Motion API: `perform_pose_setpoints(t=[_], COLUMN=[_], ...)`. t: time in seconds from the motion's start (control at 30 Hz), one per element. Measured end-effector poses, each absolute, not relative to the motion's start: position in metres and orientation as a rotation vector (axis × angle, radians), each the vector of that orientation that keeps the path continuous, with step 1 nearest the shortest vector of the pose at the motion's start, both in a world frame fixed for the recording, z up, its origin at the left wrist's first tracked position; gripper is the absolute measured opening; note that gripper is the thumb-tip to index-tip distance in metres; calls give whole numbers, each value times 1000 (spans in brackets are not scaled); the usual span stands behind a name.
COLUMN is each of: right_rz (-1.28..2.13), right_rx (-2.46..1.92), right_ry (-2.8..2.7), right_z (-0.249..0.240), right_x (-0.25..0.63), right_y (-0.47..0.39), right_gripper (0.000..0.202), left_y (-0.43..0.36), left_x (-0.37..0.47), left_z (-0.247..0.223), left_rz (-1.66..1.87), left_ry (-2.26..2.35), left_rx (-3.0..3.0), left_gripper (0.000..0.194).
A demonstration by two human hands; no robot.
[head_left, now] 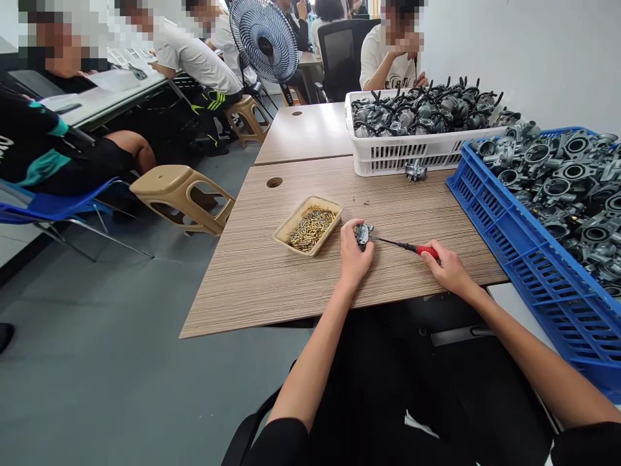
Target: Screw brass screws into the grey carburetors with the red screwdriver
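My left hand (356,254) is closed around a small grey metal part (363,234) on the wooden table (262,272). In my right hand (447,265) is a screwdriver (427,251) with a red handle. Its thin dark shaft points left, and the tip reaches the right side of the metal part. Just left of my left hand sits a shallow cream tray (279,237) holding many small brass and silver pieces. A few tiny pieces lie on the table beyond my hands.
A white basket (361,155) of metal parts stands at the back, with one loose part (416,170) before it. A blue crate (524,249) of metal castings is at the right. Beyond are a fan (264,45), a beige stool (169,184) and several seated people.
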State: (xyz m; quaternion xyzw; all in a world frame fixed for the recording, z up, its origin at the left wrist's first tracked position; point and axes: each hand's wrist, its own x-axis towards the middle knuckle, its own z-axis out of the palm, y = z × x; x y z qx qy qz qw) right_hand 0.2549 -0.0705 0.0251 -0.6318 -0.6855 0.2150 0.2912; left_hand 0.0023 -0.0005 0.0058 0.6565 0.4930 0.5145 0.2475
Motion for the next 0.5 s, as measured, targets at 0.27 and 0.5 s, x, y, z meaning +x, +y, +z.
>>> perform_pose_setpoints(t=[0.27,0.5], right_rz=[591,581], right_rx=[-1686,-1672], right_ry=[-1827,-1831], right_z=[25,26], right_x=[255,254], right_y=[-71,-71], right_gripper=[34,32], left_y=[-1,-1], left_x=[2,3], left_z=[7,6], left_rz=[1390,1392], left_ry=[1353,1358], left_rx=[1786,1781], left_gripper=[51,50])
